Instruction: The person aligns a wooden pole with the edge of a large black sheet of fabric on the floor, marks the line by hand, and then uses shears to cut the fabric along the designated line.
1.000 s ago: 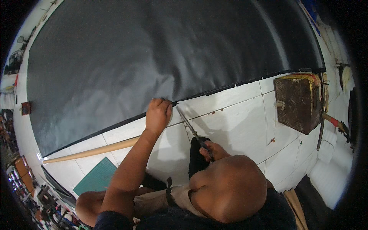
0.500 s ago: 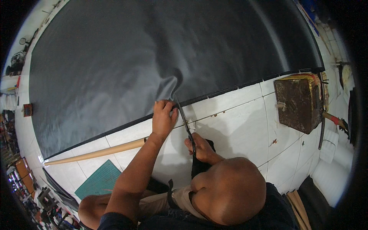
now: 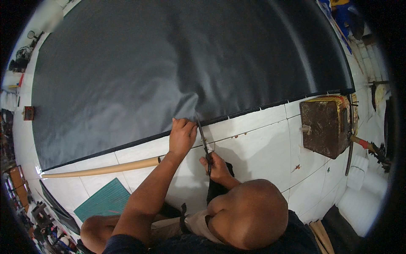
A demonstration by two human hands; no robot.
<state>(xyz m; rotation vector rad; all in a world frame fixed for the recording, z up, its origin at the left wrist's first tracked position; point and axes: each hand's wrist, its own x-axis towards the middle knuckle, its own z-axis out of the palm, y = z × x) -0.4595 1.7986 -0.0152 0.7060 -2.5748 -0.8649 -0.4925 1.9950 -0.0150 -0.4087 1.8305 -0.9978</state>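
Note:
A wide sheet of smooth black leather-like material [image 3: 114, 84] is spread over the floor. My left hand [image 3: 182, 134] is closed on its near edge, fingers pinching it, and a small raised crease runs up from there. Just right of those fingers, a pair of long dark scissors [image 3: 204, 139] points away from me with the blade ends at the sheet's edge. My right hand [image 3: 218, 166] is wrapped round the scissor handles, below the edge. How far apart the blades stand is hard to make out.
White floor tiles [image 3: 262, 146] lie under everything. A brown cardboard tube [image 3: 101, 169] and a green cutting mat [image 3: 103, 199] are at the left. On the right stands a worn brown block [image 3: 325, 127] near the sheet's corner. A small brown block [image 3: 28, 113] sits by the left edge.
The view has shifted slightly, so the sheet's edge sits a little lower in the picture. The crease by my left hand looks flatter. Both hands keep their holds.

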